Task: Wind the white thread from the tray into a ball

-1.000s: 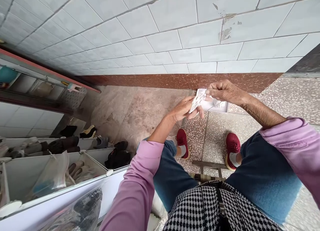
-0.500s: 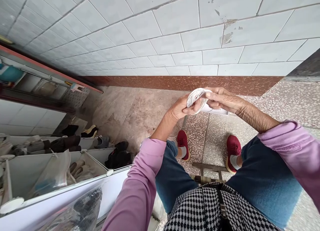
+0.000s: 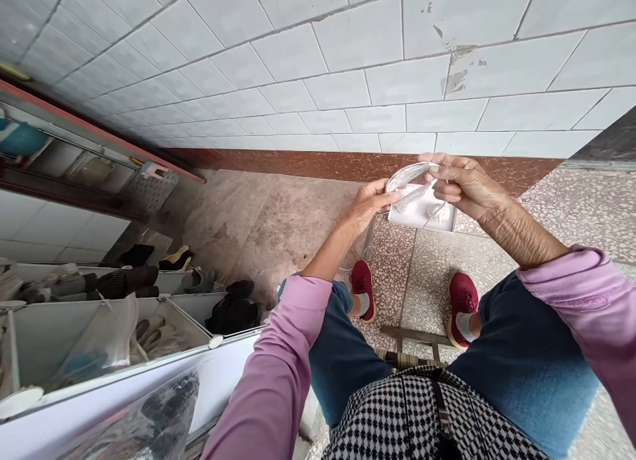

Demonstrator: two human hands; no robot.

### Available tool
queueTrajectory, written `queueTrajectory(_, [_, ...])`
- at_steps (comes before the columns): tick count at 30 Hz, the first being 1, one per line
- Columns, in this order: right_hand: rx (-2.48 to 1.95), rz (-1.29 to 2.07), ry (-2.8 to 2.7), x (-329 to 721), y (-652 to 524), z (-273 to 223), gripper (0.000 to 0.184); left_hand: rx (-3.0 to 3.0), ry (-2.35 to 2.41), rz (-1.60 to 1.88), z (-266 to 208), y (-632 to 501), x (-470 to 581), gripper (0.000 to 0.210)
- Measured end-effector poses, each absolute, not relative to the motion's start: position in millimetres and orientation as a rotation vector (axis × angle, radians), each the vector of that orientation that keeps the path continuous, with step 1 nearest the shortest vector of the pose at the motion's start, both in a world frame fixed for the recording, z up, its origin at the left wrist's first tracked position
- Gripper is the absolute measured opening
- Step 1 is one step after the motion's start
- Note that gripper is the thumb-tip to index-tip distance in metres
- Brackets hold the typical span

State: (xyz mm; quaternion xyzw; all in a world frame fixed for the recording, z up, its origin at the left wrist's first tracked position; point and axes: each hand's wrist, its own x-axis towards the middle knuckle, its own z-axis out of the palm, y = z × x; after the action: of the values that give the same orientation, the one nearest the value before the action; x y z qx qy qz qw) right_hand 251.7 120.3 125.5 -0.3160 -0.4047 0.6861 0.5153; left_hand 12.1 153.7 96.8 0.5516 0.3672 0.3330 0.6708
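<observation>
Left hand and right hand held a white coil between them, drawn out into a long, slanting loop of thin strands. Thumb and fingers of the left hand gripped its left end; at the right end, the right hand pinched it between thumb and bent fingers. How the fingers behind the loop were placed could not be told. The coil was in the air, over the far part of a shallow white tray that lay on the floor close to the brown band at the foot of the tiled wall. Inside the tray, toward its right side, sat a small wound bundle of pale strands; something white to the left of it was too small to make out. A thin cord curved across the floor near the left one of two red shoes, which stood well apart. Pink sleeves were pushed up on both forearms, and a checked cloth covered the lap over blue jeans. Between the legs showed part of a stool. Off to the left, a white rack held footwear and plastic bags.
</observation>
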Motion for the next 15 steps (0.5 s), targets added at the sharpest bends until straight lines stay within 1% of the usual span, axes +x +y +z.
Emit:
queueTrajectory(3, [-0.816,1.552,-0.948,246.1,119.0,126.6,0.036,1.218,0.944,0.676,82.0,148.0,25.9,0.023])
queueTrajectory(6, [-0.939,1.399,-1.085,241.4,119.1,124.3,0.053,1.188,0.938,0.577,77.5,138.0,37.1,0.015])
queueTrajectory(8, [-1.041,1.241,-1.315,241.3,119.7,120.5,0.065,1.199,0.894,0.523,81.2,131.4,39.6,0.013])
queueTrajectory(11, [-1.242,0.895,-1.778,246.0,120.7,111.9,0.079,1.263,0.870,0.470,90.4,126.1,35.6,0.009])
queueTrajectory(13, [-1.397,0.678,-2.034,250.2,121.1,105.8,0.085,1.339,0.878,0.444,94.3,125.7,30.1,0.010])
queueTrajectory(15, [-1.489,0.575,-2.156,253.7,121.7,101.0,0.086,1.398,0.895,0.432,94.4,126.9,24.3,0.012])
